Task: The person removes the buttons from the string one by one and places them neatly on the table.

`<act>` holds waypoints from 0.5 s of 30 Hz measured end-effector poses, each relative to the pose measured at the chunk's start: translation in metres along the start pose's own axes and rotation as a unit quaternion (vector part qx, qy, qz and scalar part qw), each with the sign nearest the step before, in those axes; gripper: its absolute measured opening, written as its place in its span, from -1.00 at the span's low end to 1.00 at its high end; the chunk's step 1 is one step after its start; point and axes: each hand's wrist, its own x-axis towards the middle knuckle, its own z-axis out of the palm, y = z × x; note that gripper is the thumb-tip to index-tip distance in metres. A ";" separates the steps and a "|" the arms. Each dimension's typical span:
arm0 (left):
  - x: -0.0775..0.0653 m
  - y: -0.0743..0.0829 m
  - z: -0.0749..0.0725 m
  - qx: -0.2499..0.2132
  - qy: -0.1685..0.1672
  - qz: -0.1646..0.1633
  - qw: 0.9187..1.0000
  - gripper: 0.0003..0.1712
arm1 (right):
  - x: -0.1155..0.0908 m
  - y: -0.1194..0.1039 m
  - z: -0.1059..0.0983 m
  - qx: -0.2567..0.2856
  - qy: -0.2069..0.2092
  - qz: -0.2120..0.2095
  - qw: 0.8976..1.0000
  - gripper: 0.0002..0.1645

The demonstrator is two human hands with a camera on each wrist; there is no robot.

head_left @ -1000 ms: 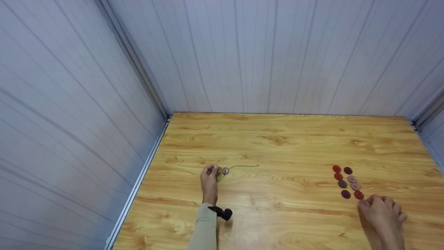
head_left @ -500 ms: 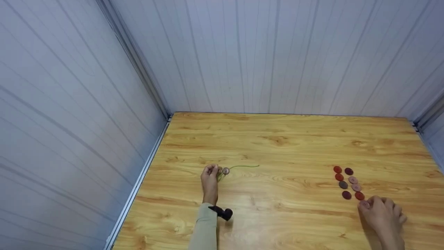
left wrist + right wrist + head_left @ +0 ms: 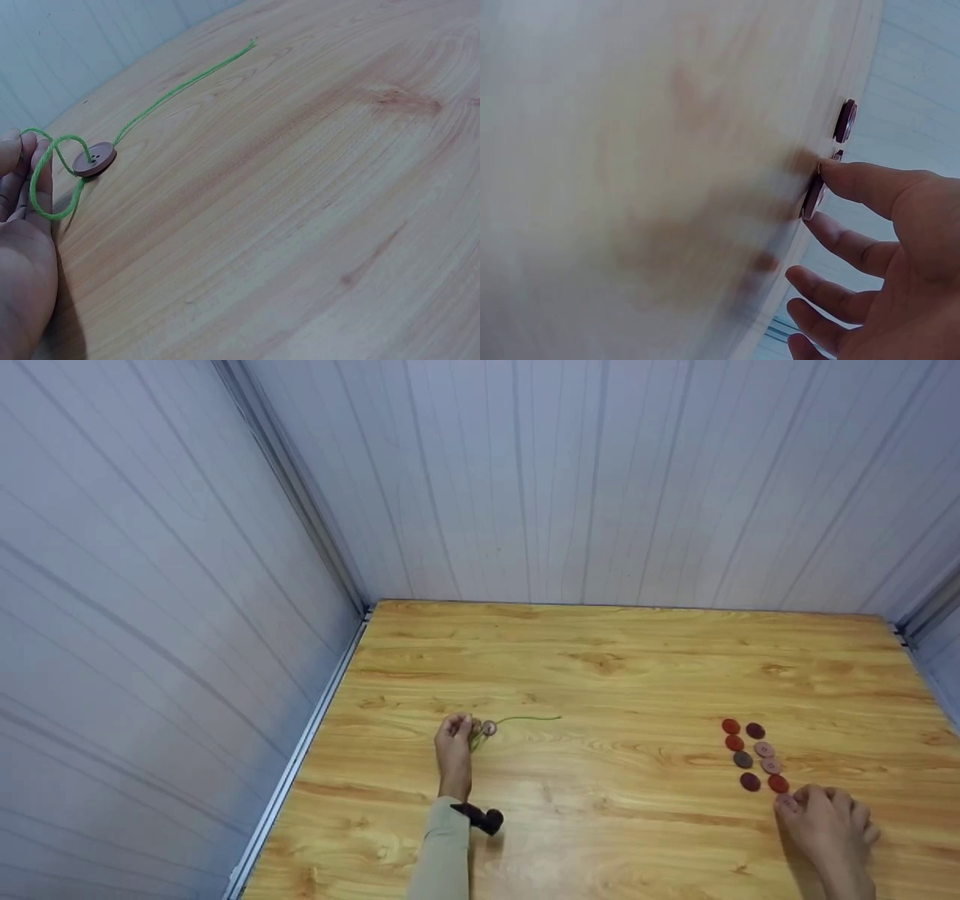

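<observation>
In the head view my left hand [image 3: 453,746] is at the left of the table, its thumb and fingers pinching a green string [image 3: 176,91]. A brown button [image 3: 94,160] is threaded on the string beside the fingertips. The string loops next to the hand, and its free end trails across the table. At the right, my right hand [image 3: 829,825] holds a pinkish button [image 3: 815,196] at the table surface, thumb on one edge and index finger on the other. The other fingers are spread. Just beyond lies a red button [image 3: 778,784].
Two rough columns of buttons lie at the right, among them a grey button [image 3: 742,759], a dark purple button [image 3: 750,781] and a pink button [image 3: 764,749]. Panelled walls [image 3: 555,487] enclose the wooden table [image 3: 600,660] at the back and both sides.
Hardly anything differs. The head view has shifted very slightly; both hands keep their places, the left on the string and the right on the pinkish button.
</observation>
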 end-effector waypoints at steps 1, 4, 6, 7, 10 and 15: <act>0.000 0.000 0.000 -0.001 -0.001 0.000 1.000 -0.84 | 0.000 0.000 0.000 -0.001 0.002 -0.002 1.000 -0.37; 0.000 0.001 0.000 -0.004 -0.003 -0.001 1.000 -0.82 | -0.001 0.001 0.000 0.000 0.001 -0.008 1.000 -0.35; 0.000 0.001 -0.001 -0.010 -0.007 -0.003 1.000 -0.81 | -0.002 0.003 -0.001 0.001 0.002 -0.022 1.000 -0.29; -0.001 0.004 0.000 -0.013 -0.011 -0.005 1.000 -0.81 | -0.002 0.004 -0.001 0.000 0.001 -0.029 1.000 -0.26; -0.002 0.004 0.000 -0.021 -0.013 -0.002 1.000 -0.83 | -0.003 0.005 -0.002 0.000 0.000 -0.041 0.999 -0.19; -0.001 0.001 0.000 -0.015 -0.009 0.003 1.000 -0.82 | -0.003 0.005 -0.003 -0.002 -0.011 -0.030 0.999 -0.17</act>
